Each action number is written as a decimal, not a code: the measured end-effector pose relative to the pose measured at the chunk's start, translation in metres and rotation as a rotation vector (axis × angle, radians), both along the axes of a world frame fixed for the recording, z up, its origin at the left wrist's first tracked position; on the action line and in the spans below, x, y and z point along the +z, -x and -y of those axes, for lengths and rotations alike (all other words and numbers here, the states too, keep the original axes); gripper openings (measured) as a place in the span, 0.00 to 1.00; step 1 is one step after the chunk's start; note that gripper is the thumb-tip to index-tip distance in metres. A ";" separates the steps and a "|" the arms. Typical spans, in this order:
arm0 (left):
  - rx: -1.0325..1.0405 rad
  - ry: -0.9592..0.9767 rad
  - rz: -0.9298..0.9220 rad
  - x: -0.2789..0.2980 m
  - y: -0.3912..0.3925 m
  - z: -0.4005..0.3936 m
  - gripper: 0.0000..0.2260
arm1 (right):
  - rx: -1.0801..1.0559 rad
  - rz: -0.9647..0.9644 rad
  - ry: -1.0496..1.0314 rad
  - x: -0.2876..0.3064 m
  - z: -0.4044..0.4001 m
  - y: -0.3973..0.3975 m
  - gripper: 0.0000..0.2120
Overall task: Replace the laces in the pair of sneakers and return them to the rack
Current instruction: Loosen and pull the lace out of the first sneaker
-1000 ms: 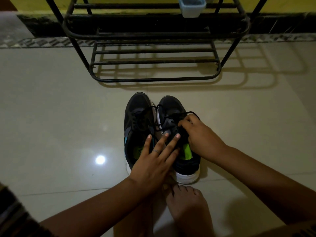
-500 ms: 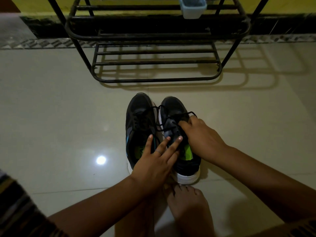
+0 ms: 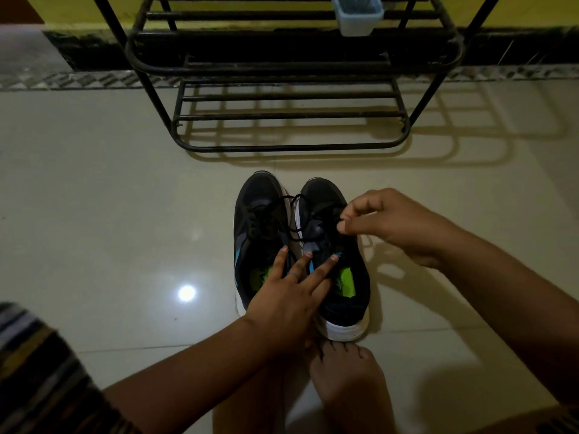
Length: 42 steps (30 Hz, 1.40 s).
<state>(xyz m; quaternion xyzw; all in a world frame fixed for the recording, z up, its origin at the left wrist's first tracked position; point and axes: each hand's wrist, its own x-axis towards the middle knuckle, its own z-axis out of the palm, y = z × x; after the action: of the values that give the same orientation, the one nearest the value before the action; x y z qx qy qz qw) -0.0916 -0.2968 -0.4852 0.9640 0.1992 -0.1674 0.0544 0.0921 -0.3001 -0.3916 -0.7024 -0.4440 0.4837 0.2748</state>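
We watch the right hand (image 3: 398, 227) lift, fingers pinching the lace (image 3: 326, 211) loose; left hand (image 3: 291, 296) stays flat, fingers spread on the sneakers (image 3: 260, 195).

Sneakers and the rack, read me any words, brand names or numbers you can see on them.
None can be read.
Left sneaker insole: a green mark, too blurred to read.
Right sneaker insole: a green patch, too blurred to read.
Rack and the tub hanging on it: no text visible.
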 end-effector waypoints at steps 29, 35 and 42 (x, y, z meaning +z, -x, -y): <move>-0.017 0.048 0.050 0.007 -0.002 -0.003 0.31 | 0.290 0.223 0.006 0.007 0.007 0.005 0.08; -0.013 0.046 0.056 0.008 -0.001 -0.002 0.32 | -0.262 -0.042 -0.206 0.015 -0.005 -0.014 0.09; -0.009 0.068 0.073 0.009 -0.001 -0.003 0.30 | -0.113 0.803 0.037 -0.033 -0.001 -0.037 0.29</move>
<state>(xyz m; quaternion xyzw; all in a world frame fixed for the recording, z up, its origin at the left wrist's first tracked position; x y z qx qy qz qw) -0.0910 -0.2938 -0.4767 0.9679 0.1870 -0.1390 0.0938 0.1292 -0.2995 -0.4245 -0.8636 -0.4680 0.1629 0.0930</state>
